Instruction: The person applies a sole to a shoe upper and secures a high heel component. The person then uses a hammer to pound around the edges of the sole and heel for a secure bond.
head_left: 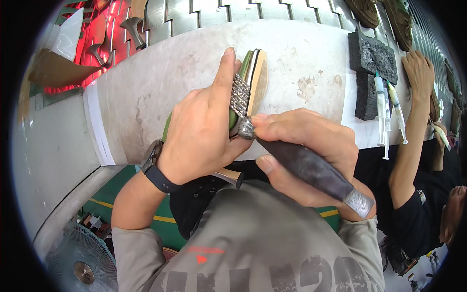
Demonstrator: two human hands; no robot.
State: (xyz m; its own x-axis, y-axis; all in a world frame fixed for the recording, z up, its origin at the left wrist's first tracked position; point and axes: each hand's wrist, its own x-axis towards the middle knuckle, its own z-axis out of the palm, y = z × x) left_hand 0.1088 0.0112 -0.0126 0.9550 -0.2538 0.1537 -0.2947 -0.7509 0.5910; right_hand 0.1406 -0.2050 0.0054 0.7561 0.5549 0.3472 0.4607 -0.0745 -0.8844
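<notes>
My left hand (197, 129) is wrapped round a green high-heeled shoe (250, 61), held on its side with its tan sole (259, 78) turned to the right. A glittering silver band (239, 95) crosses the shoe's front. Below my left wrist the slim heel (228, 176) pokes out; my hand hides most of the upper. In my right hand (316, 136) is a dark-handled tool (309, 168) with a bright metal butt. A rounded metal head (246, 127) shows by my right fingertips, at the sole's edge; whether it touches the sole I cannot tell.
The shoe is over a stained white worktop (160, 78). Black foam blocks (372, 53) and several syringes (382, 104) lie at right, near a co-worker's arm (416, 107). Beyond runs a metal slat conveyor (209, 14); heeled shoes (134, 29) stand in red light at far left. A fan (82, 265) is lower left.
</notes>
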